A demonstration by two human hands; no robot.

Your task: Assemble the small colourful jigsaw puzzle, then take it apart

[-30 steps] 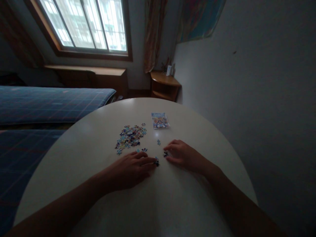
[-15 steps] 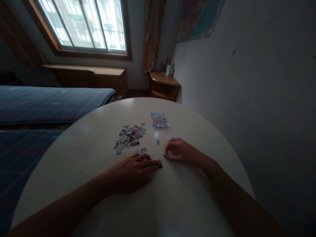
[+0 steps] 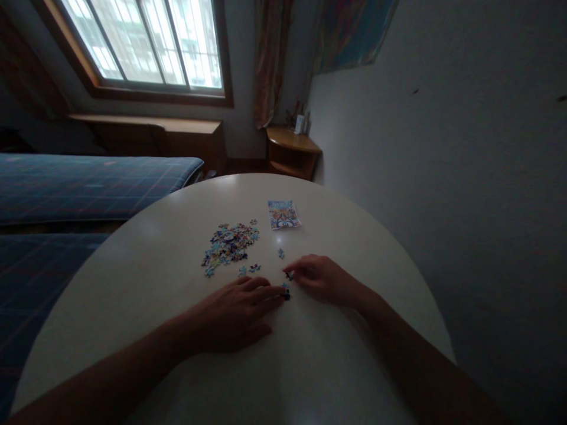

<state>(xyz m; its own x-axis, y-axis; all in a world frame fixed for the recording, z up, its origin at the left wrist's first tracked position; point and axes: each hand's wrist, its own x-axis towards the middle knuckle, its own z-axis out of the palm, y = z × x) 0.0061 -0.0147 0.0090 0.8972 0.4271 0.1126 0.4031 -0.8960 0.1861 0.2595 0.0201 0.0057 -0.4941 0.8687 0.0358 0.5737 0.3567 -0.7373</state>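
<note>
My left hand (image 3: 241,310) lies flat on the white table, fingers stretched out, its fingertips touching a small group of joined jigsaw pieces (image 3: 286,293). Just above that group, my right hand (image 3: 321,276) pinches a jigsaw piece (image 3: 289,275) between thumb and fingertips. A single light-blue piece (image 3: 281,253) lies beyond the hands. Two more loose pieces, one pale blue (image 3: 243,271) and one darker (image 3: 254,268), rest near my left knuckles. Farther left spreads a heap of mixed jigsaw pieces (image 3: 230,243).
A colourful printed picture sheet (image 3: 283,215) lies at the far side of the round white table (image 3: 354,236). Past the table edge stand a plaid mattress (image 3: 88,189) on the left and a corner shelf (image 3: 292,141). A wall (image 3: 443,177) rises on the right.
My right hand has shifted slightly left with its piece, closer to the joined pieces, and its index finger has stretched forward. My left hand has stayed in place. The view has shifted a little.
</note>
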